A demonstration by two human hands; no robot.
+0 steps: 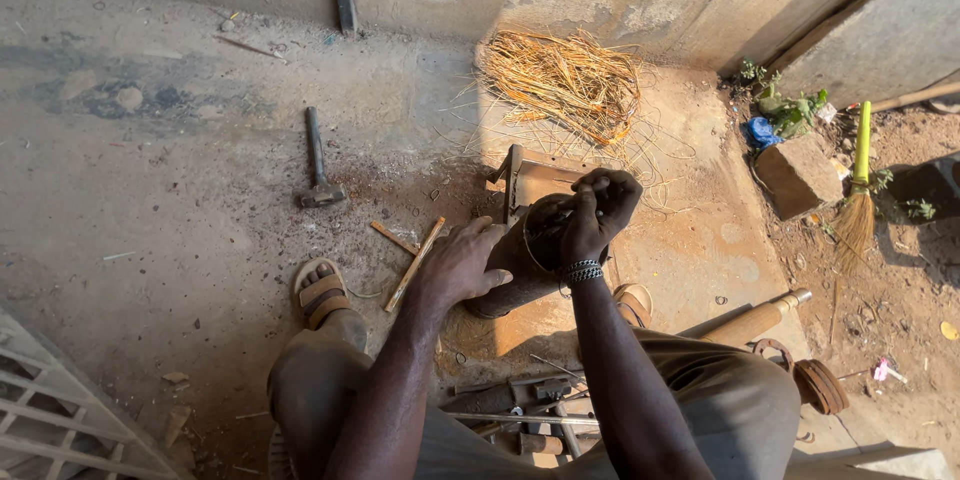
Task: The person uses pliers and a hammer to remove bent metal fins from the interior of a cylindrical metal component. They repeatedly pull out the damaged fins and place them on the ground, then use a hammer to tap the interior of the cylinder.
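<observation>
Metal is what both grips are working on: one dark cylinder (520,260) standing between the person's knees. The left hand (465,265) is clasping its side, while the right hand (598,210) is clenching at its top rim. Beyond are lying one hammer (318,162), two wooden sticks (412,262), one straw pile (565,80) and one broom (857,195).

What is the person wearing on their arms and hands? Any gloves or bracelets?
No gloves: both the left hand and the right hand are bare, and both arms are bare with no sleeves showing. The right wrist wears a stack of dark beaded bracelets. The left wrist has nothing on it.
</observation>
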